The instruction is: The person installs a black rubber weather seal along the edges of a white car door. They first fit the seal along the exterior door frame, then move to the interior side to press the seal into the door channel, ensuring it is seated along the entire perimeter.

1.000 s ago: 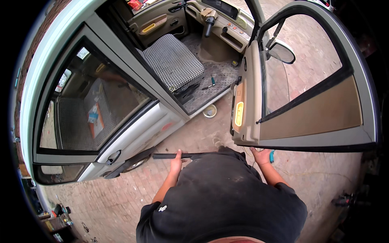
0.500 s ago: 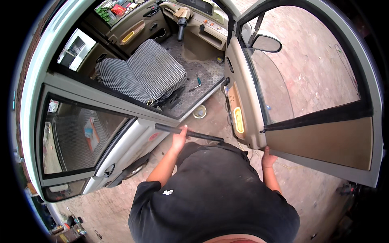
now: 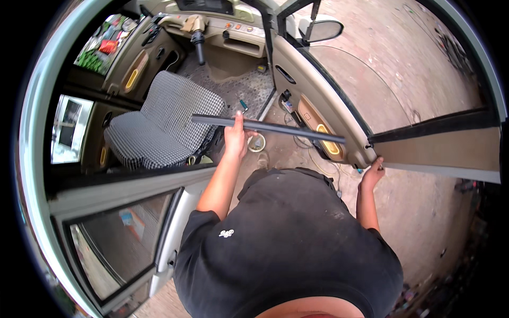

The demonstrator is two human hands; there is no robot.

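Note:
My left hand (image 3: 235, 137) is closed around a long, straight dark bar (image 3: 297, 131), which might be a tube or a trim strip; its exact kind is unclear. The bar is held nearly level, between the cab seat and the open vehicle door (image 3: 350, 119). My right hand (image 3: 372, 175) grips the door's bottom edge, its thumb on the inner side and the other fingers partly hidden. A beige armrest with a yellow pull handle (image 3: 330, 139) is on the door's inner panel, just beyond the bar's right end.
A checked seat (image 3: 164, 116) and a handlebar grip (image 3: 198, 49) are inside the cab. A green-handled tool (image 3: 243, 104) lies on the cab floor. Below the doorway stands a small bucket (image 3: 256, 142), with cables (image 3: 322, 167) on the ground beside it.
My left hand has raised the bar and carried it forward, toward the door's inner panel. I have moved closer to the cab, and my right hand still holds the door edge.

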